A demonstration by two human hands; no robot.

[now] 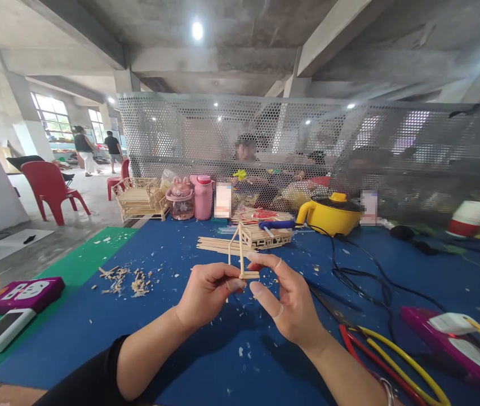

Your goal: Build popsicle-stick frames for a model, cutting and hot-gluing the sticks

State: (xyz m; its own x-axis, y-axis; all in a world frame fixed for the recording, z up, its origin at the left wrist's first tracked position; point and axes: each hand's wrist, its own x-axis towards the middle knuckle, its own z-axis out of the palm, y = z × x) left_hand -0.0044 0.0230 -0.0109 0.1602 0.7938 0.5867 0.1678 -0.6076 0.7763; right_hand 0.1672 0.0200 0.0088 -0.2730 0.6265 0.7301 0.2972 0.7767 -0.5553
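My left hand [206,290] pinches a small frame of thin pale wooden sticks [241,251] between thumb and fingertips. Its sticks rise to a peak, and a short crosspiece points right near the grip. Beside that crosspiece, my right hand [293,301] has its thumb and forefinger apart; whether a fingertip touches the wood I cannot tell. Pale wrappings cover some of the fingertips. Behind the frame lie a bundle of loose sticks [212,245] and a small slatted wooden piece [267,238], with a blue-handled tool [280,224] resting on top.
Red-and-yellow-handled cutters [360,338] lie right of my forearm, near black cable [341,273] and a purple power strip [443,344]. Wood scraps [134,281] litter the blue tabletop. A yellow pot [333,217], pink bottle [203,197] and stick-built model [141,198] stand before a perforated screen [172,129]; people are beyond.
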